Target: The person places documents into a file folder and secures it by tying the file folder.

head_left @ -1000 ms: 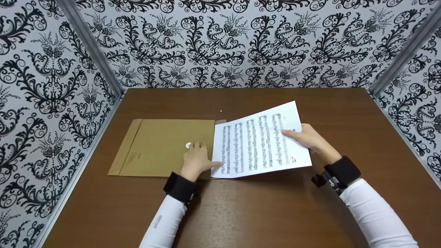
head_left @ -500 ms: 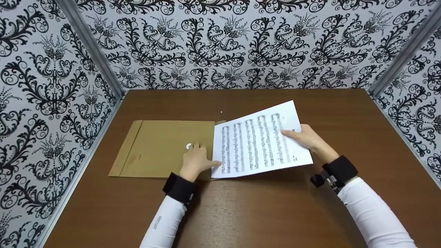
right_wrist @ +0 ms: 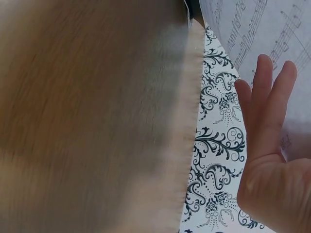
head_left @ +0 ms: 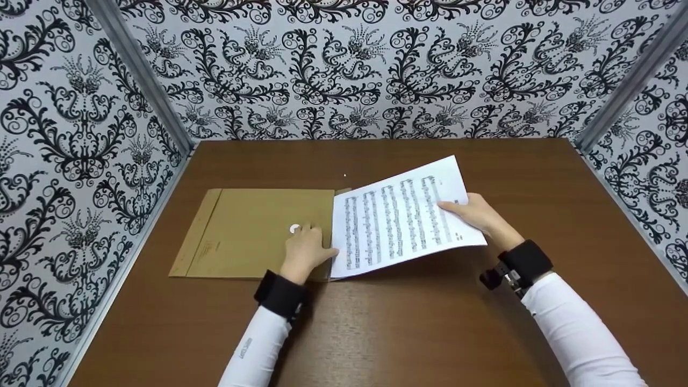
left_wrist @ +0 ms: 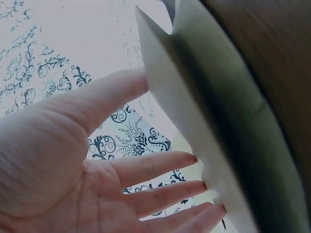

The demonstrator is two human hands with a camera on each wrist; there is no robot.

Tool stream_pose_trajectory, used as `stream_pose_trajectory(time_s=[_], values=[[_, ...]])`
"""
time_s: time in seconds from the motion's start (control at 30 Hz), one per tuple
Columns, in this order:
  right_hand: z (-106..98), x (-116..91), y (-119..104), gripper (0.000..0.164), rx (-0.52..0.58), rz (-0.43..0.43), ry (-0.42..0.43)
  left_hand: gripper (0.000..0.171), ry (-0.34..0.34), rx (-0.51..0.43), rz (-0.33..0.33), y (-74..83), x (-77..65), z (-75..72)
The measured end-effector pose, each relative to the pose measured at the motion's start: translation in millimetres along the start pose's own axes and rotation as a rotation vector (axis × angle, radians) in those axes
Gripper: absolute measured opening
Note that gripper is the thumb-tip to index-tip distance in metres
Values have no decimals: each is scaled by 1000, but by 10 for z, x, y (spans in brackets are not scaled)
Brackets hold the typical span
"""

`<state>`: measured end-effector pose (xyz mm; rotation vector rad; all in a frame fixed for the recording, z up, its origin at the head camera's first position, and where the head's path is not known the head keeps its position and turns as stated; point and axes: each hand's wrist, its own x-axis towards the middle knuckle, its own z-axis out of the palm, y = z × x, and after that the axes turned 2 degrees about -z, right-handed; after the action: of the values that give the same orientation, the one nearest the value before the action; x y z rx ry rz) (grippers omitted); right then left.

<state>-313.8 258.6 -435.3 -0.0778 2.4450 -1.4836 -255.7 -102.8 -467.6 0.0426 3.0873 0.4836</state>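
Observation:
A brown paper envelope (head_left: 252, 231) lies flat on the table, its mouth facing right. My left hand (head_left: 305, 250) rests on the envelope with fingers spread, the thumb at the mouth's edge. In the left wrist view the fingertips touch the envelope (left_wrist: 189, 111), whose mouth gapes. My right hand (head_left: 475, 212) pinches the right side of white sheet music (head_left: 395, 226), thumb on top and fingers underneath. Its left edge meets the envelope's mouth, while its right side is raised and tilted. From the right wrist, the fingers (right_wrist: 277, 97) lie straight against the sheet's underside, which carries printed staves.
A white round spot (head_left: 294, 228) marks the envelope near the left fingertips. The brown wooden table (head_left: 365, 333) extends around the envelope and sheet. Black-and-white patterned walls (head_left: 344, 70) border it at the back and sides.
My right hand has shifted slightly left with the sheet music, and the sheet's near right corner has risen. My left thumb has drawn back from the sheet to the envelope's edge.

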Motion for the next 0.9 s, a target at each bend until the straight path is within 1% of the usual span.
stream_pose_trajectory(time_s=[0.2,0.4,0.5,0.77,0.9], values=[[0,17,-34,54,0,7,7,46,2,1,8,-9,-14,-3],[7,19,-70,55,-1,27,-2,25,41,-10,54,-9,-9,7],[4,34,-64,55,9,42,-5,19,66,-37,64,-2,-1,13],[-5,49,-54,54,27,60,-20,16,109,-103,75,2,23,16],[22,55,-61,54,32,53,-15,16,111,-126,73,7,17,9]])
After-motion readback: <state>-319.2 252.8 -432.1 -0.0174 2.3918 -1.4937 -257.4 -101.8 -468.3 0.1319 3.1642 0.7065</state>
